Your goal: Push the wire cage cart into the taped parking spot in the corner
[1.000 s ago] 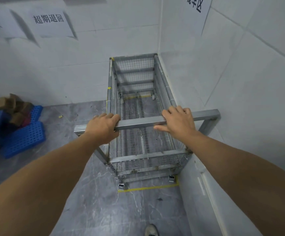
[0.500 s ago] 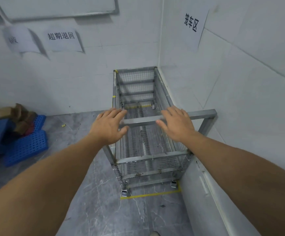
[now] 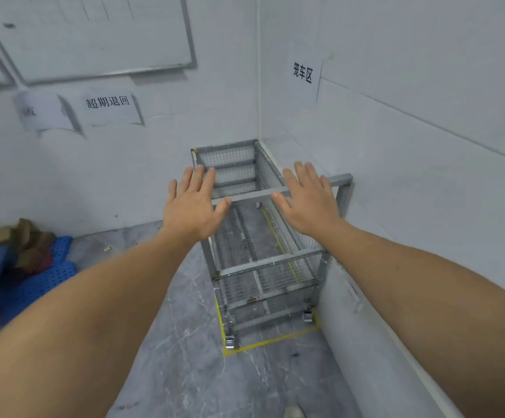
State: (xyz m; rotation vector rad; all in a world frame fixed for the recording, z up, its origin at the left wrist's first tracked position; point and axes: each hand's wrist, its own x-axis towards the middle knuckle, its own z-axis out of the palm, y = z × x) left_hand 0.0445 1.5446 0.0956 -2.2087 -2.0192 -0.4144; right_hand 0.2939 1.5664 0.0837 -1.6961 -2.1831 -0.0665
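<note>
inside the yellow floor-tape outline in the corner our grey wire-mesh cage cart looks parked, left hand and right hand spread wide, holding nothing.

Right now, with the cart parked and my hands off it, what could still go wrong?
Both hands, left and right, are open off the handle bar, so the cart might roll. Its front left wheel sits right at the yellow tape, so a small drift could cross it.
</note>
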